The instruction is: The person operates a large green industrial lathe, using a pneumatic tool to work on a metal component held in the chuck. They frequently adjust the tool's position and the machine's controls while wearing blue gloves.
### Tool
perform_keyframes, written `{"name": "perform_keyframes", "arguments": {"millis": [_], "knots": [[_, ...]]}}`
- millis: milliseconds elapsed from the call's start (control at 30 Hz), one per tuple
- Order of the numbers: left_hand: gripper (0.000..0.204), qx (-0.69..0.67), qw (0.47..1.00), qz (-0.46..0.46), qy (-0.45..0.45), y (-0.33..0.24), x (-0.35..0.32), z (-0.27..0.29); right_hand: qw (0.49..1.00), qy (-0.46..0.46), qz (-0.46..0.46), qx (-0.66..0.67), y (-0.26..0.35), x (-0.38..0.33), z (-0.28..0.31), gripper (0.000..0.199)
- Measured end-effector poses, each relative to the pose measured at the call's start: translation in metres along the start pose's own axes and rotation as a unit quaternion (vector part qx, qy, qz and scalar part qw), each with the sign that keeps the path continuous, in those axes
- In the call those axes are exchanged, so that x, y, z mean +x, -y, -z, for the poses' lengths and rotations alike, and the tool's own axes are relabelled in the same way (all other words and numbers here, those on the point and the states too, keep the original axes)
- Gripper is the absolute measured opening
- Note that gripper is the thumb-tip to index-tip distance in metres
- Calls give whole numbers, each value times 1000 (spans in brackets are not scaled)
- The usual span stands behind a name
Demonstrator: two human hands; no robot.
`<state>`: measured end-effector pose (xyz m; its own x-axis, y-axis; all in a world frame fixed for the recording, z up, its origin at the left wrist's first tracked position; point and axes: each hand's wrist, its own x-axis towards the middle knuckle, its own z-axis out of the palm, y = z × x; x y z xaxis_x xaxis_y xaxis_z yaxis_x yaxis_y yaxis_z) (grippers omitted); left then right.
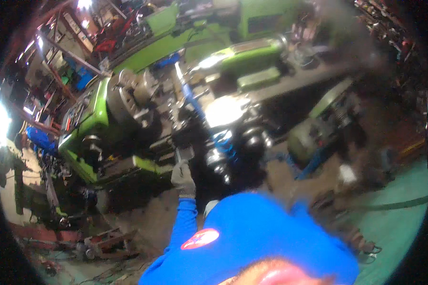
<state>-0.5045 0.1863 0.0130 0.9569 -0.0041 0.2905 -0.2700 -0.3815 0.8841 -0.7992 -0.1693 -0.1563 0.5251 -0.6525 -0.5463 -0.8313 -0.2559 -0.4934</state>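
Left hand (183,179), gloved, is reaching up at frame centre, fingers closing on a small grey metal handle (184,154) at the front of the green lathe (92,121). Handle is looking stiff, probably oily — best gripped full-fist near its end. Right hand isn't showing; the blue shirt (271,232) is blocking the lower frame. Just right of the handle, a blue shaft (195,104) is running up from centre toward the chuck (128,97), upper left — heavy, rigid steel by the look. Everything's blurring; exact grip is hard to confirm.
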Motion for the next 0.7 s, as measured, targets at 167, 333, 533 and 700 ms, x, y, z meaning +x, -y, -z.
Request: {"name": "perform_keyframes", "arguments": {"millis": [167,333,533,700], "knots": [[20,-44,984,-62,164,-75,-36,-65,999,9,-21,35,-36,-7,12,40],[19,-48,960,-106,253,-87,-38,-99,998,4,-29,61,-41,-5,23,40],[18,-89,947,-103,290,-88,-26,-155,995,-23,-48,82,-37,-12,29,40],[23,-140,930,-98,325,-91,-22,-194,994,-50,-77,58,-42,-22,46,41]]}}
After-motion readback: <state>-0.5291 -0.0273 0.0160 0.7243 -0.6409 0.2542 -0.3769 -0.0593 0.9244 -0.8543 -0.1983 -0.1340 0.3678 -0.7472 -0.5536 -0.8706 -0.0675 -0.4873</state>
